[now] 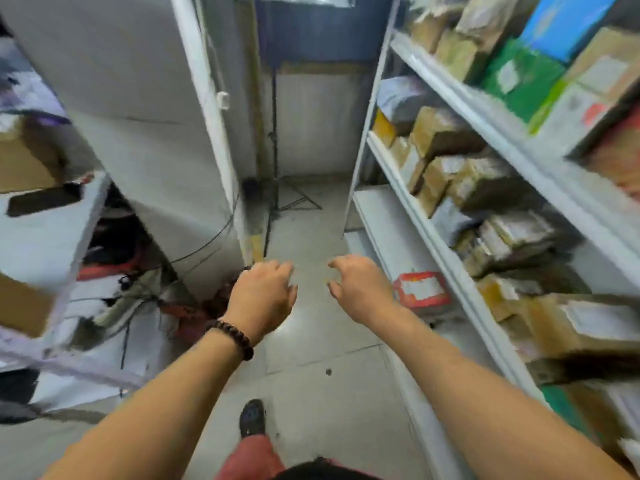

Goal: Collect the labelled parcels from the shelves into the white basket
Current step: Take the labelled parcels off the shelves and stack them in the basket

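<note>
Parcels (443, 129) crowd white shelves (433, 230) beside a tiled floor (311, 393); left grip (263, 292), right grip (360, 289) loose and empty.

White metal shelves (415, 216) run along the right side, packed with parcels. On the top tier a blue box (564, 22) lies over a green box (519, 77) with a white label, among brown cartons. The middle tier holds a grey poly mailer (401, 98) at the far end, then taped brown cardboard parcels (446, 129) with white labels, tilted against one another. Lower down, a red parcel (422, 289) with a white label lies flat, and near it a large brown box (588, 327) shows its label. All label print is blurred.
</note>
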